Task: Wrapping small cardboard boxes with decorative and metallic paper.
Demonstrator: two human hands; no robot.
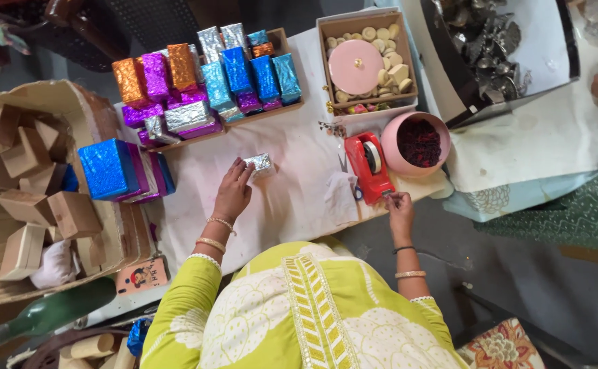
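silver foil box [261, 162], red tape dispenser [369, 166], seemingly pink bowl [418, 144]

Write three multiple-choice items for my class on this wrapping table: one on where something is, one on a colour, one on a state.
1. Where is the tape dispenser?
A. Just left of the pink bowl
B. Inside the carton of wooden blocks
C. On the blue foil box

2. What colour is the small wrapped box under the left hand?
A. Orange
B. Silver
C. Green

3. What state is the pink bowl in?
A. Upside down
B. Lidded
C. Open, holding dark red bits

Answers: 1 A, the red dispenser sits beside the bowl, with the right hand at its near end. 2 B, its foil shines silver. 3 C, the contents show from above.
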